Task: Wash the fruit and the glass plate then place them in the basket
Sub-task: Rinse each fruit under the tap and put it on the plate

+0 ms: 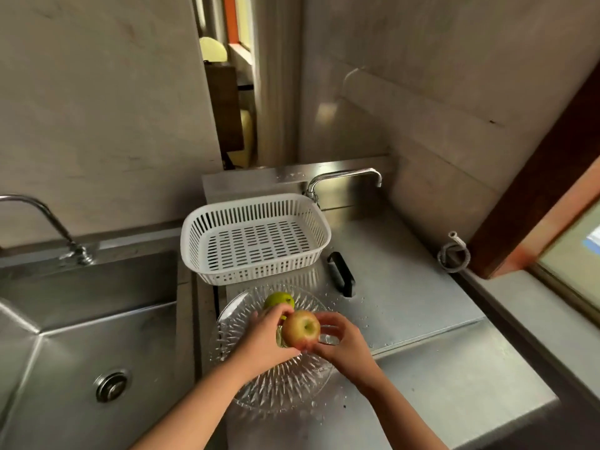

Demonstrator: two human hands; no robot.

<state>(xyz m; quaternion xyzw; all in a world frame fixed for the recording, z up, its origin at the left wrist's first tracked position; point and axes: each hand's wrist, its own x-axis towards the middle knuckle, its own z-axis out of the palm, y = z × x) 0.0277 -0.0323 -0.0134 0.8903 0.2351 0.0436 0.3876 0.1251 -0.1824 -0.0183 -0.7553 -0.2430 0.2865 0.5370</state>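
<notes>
Apple [301,329], red-yellow, held above glass plate [246,384] between both hands. Left hand [263,339] cups apple's left side, fingers curled against it; right hand [341,342] grips right side, fingers closed on fruit. Green fruit [278,300] on far part of plate, just behind left hand. Plate rests on steel counter [406,287]. White slotted basket [256,238] stands beyond plate, near tap [344,178]. Black-handled tool [341,274] lies right of basket. Second sink [65,352] at left.
</notes>
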